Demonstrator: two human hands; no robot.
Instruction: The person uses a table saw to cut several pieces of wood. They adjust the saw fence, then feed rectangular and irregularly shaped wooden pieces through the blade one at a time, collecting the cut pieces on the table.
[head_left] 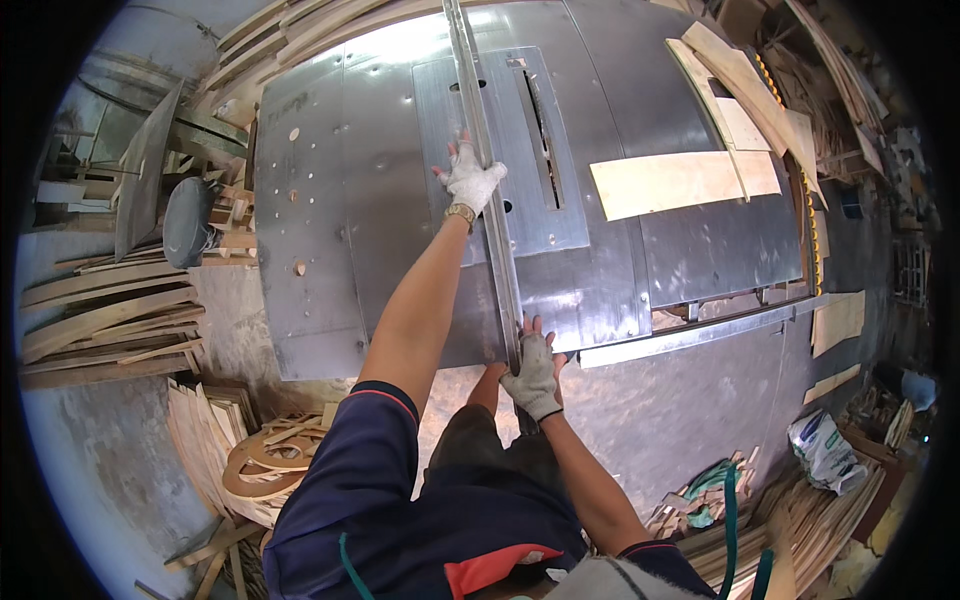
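My left hand point(469, 181), in a pale fingerless glove, rests across a long, narrow metal rail point(501, 268) on a steel machine table point(368, 120), its fingers spread. Nearer my body, my right hand point(535, 375), gloved the same way, touches the rail's near end at the table's front edge, fingers apart. Right of the rail, a narrow slot point(542, 138) runs through an inset plate. Pale thin boards point(665, 185) lie crossed on the table's right side.
Stacked boards point(100, 310) line the left, beside a dark rounded object point(188, 223). Curved wooden cut-outs point(262, 462) lie lower left. A metal bar point(680, 342) runs along the front right edge. A white bag point(825, 450) and offcuts point(690, 510) sit lower right.
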